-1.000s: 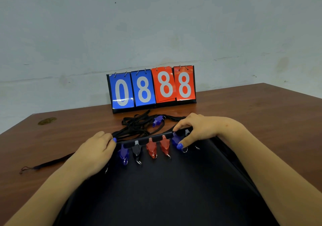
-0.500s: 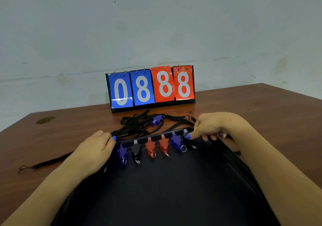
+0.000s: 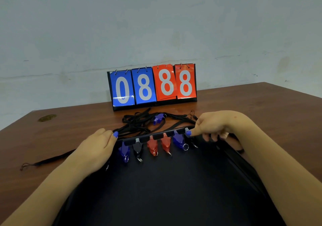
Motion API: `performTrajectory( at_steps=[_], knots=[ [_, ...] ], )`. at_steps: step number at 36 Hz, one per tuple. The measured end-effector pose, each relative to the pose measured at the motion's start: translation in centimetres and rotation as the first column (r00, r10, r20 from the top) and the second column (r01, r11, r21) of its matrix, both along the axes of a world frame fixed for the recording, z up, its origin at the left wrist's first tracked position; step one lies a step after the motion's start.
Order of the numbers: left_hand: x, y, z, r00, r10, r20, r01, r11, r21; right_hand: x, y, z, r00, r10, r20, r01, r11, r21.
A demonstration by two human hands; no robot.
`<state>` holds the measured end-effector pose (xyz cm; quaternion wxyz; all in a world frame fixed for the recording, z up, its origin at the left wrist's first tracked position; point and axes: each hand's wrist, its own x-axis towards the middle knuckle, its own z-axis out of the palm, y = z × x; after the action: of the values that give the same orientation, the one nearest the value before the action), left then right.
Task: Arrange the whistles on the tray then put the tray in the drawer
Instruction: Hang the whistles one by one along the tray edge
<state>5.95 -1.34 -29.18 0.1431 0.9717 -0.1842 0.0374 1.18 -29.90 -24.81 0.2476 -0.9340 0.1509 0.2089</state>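
A black tray (image 3: 174,191) lies in front of me on the brown table (image 3: 261,107). Several whistles line its far rim: blue (image 3: 124,151), black (image 3: 137,147), two red (image 3: 152,146) (image 3: 165,143), blue (image 3: 178,138), and a black one (image 3: 193,143) half hidden at the right end. My left hand (image 3: 94,149) grips the tray's far left corner. At the far right corner sits my right hand (image 3: 216,123); its index fingertip touches the end whistle's grey mouthpiece and its other fingers curl over the rim. One more blue whistle (image 3: 158,118) lies beyond the tray.
A tangle of black lanyards (image 3: 137,124) surrounds the loose whistle behind the tray, and one strap (image 3: 43,162) trails to the left. A flip scoreboard (image 3: 153,84) reading 0888 stands at the back against the wall. No drawer is in view.
My right hand has slid from over the right-hand whistles to the tray's far right corner, uncovering them, with its index finger now on the end whistle. The left hand stayed put.
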Motion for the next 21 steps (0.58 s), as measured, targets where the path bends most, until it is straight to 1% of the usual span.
performTrajectory(
  at_steps=[3,7,10,13,15,18,21],
  knots=[
    [0.0,0.0,0.0,1.0,-0.002,0.0,0.002,1.0,0.01,0.1,0.0,0.2,0.995,-0.079,0.069,0.077,0.996,0.034],
    [-0.1,0.0,0.1,1.0,-0.005,-0.001,0.005,1.0,0.001,0.4,0.2,0.1,0.963,-0.118,0.241,0.14,0.987,-0.075],
    [-0.1,0.3,0.1,1.0,0.001,0.02,-0.001,1.0,-0.002,1.1,0.8,-0.6,0.923,-0.113,0.369,0.155,0.984,-0.086],
    [-0.2,0.3,0.0,0.999,-0.008,0.053,0.008,1.0,0.0,2.6,2.0,-1.1,0.873,-0.012,0.488,0.103,0.982,-0.16],
    [-0.2,0.2,-0.3,0.998,-0.026,0.051,0.025,1.0,0.012,3.5,2.9,-1.1,0.857,0.065,0.511,0.052,0.976,-0.212],
    [0.0,0.2,-0.6,0.998,-0.02,0.053,0.02,1.0,0.007,4.7,4.3,-0.9,0.848,0.177,0.499,-0.02,0.953,-0.304],
    [0.3,0.2,-0.7,0.999,-0.004,0.051,0.003,1.0,0.009,6.0,5.7,-1.4,0.85,0.283,0.444,-0.052,0.884,-0.465]
  ],
)
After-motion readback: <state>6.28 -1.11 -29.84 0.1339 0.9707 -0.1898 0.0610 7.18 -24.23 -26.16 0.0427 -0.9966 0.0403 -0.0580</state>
